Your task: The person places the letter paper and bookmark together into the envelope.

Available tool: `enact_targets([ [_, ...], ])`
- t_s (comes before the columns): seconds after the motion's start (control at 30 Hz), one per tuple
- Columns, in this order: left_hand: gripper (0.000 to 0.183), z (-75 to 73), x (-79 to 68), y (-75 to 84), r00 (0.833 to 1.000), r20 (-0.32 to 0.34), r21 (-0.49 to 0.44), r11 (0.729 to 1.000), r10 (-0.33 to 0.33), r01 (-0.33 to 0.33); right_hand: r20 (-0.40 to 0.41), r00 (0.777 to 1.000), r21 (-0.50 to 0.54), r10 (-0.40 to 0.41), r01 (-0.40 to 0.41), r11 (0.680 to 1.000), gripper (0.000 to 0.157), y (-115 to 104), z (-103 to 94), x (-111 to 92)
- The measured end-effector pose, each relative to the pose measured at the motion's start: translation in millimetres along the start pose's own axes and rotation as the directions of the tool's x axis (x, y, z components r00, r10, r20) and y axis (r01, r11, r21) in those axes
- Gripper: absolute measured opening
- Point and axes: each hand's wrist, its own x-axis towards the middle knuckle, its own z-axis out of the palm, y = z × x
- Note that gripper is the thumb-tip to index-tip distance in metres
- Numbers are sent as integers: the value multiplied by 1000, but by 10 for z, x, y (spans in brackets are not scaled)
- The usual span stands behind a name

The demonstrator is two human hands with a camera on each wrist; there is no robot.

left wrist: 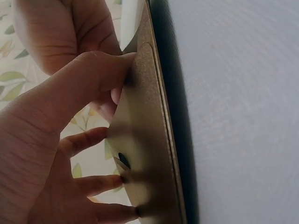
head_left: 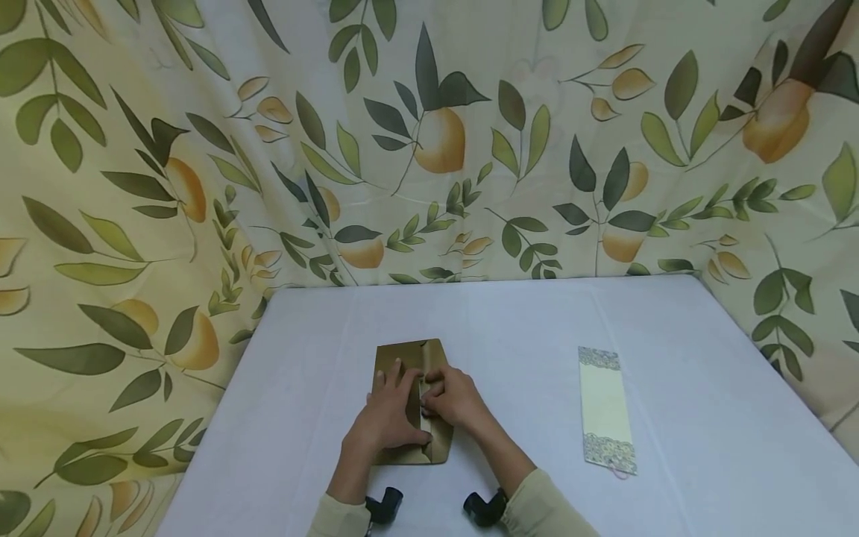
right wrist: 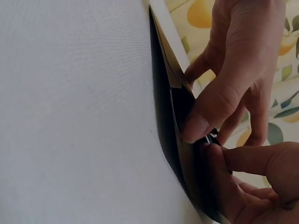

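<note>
Currently, your left grip (head_left: 388, 416) lies spread across the gold envelope (head_left: 401, 356), left of centre on the table (head_left: 523, 335); your right grip (head_left: 458, 399) appears to pinch its open edge (head_left: 424, 356). Brace flat; ease gently, avoiding creases.

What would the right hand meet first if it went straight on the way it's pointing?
Probably the left hand: its fingers lie just ahead of the right hand, on the gold-brown envelope. Relative height is hard to judge.
</note>
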Motion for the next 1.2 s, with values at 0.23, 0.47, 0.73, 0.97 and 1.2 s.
enact_targets([
  [0.23,100,-25,-5,-6,1000,-8,-7,1000,-1,1,-8,999,-35,-39,38,999,34,13,-144,-15],
  [0.47,98,-36,-2,-20,1000,-11,-6,1000,1,-1,-119,991,10,61,-60,998,21,41,-609,-14],
  [0.73,97,-60,7,-28,1000,-9,0,1000,7,-7,-178,978,-133,105,-129,983,22,247,-1148,-167],
  [0.97,98,-34,-23,-25,1000,-6,-42,999,11,-11,-208,971,-300,119,-179,937,28,433,-1702,-534],
  [1.2,99,-10,-30,6,1000,3,-51,999,8,-8,-245,946,-392,211,-296,871,34,629,-2075,-866],
])
